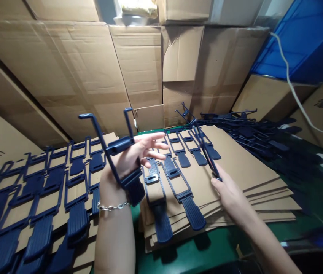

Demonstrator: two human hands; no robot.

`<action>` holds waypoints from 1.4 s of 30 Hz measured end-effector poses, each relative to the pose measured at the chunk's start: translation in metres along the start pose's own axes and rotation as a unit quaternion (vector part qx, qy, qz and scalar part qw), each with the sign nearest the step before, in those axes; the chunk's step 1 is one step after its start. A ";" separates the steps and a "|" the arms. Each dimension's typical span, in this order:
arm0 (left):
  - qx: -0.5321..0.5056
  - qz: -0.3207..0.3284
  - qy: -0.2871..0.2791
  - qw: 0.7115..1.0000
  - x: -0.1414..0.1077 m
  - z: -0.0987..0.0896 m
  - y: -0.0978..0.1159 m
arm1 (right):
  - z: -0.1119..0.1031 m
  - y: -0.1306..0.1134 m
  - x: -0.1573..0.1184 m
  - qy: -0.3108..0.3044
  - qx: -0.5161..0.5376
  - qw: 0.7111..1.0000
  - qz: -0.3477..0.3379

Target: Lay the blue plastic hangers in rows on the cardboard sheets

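Observation:
A dark blue plastic frame with two hooked arms and a ribbed tab (135, 188) is raised above the cardboard, around or against my left hand (140, 152). That hand has its fingers stretched out and apart, pointing right; how it bears the frame is partly hidden. My right hand (225, 186) pinches the near end of another dark blue plastic frame (205, 148), seen nearly edge-on and tilted up. Between the hands, similar frames lie on stacked cardboard sheets (235, 160), among them one frame with a ribbed tab (193, 214) over the near edge.
Rows of like frames (77, 220) cover the cardboard at left. A tangled heap of dark blue parts (247, 131) lies at the back right on the green surface (190, 251). Large cardboard boxes (84, 68) wall the back. A white cable (289, 78) hangs by a blue crate (301, 42).

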State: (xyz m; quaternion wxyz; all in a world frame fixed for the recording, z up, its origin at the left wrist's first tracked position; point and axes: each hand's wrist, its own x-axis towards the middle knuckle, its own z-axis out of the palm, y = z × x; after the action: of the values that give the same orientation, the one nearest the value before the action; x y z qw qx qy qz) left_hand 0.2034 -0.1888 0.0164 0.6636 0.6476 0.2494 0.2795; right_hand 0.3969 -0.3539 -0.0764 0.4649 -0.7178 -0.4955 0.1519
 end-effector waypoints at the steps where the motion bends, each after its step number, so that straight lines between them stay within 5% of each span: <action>1: -0.005 0.002 0.042 0.999 -0.001 -0.007 0.002 | -0.001 0.007 -0.002 -0.009 -0.065 0.998 0.024; 5: -0.009 0.009 0.165 0.986 -0.007 -0.025 0.008 | -0.001 0.023 -0.020 -0.039 -0.256 0.959 0.115; 11: 0.005 0.026 0.189 0.982 -0.012 -0.030 0.009 | 0.001 0.027 -0.038 -0.069 -0.341 0.927 0.139; 20: 0.026 0.038 0.115 0.992 0.008 -0.012 -0.008 | -0.003 0.043 -0.027 -0.015 -0.441 0.895 -0.065; 27: 0.019 0.010 0.041 0.999 0.017 0.005 -0.018 | 0.006 0.026 -0.023 -0.033 -0.418 0.907 -0.026; 37: 0.006 -0.012 0.045 0.999 0.020 0.011 -0.012 | 0.022 0.008 -0.012 -0.074 -0.389 0.917 0.056; 40: 0.009 0.004 0.023 1.000 0.022 0.015 -0.014 | 0.019 -0.004 -0.007 -0.042 -0.368 0.929 0.014; 42: 0.004 0.018 0.005 1.000 0.022 0.020 -0.015 | 0.017 -0.018 -0.006 0.018 -0.293 0.953 -0.078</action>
State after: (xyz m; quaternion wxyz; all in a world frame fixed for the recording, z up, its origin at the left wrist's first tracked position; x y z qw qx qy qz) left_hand 0.2337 -0.1875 0.0026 0.6548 0.6531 0.2419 0.2934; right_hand 0.3723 -0.3490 -0.0725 0.2538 -0.7844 -0.5638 -0.0493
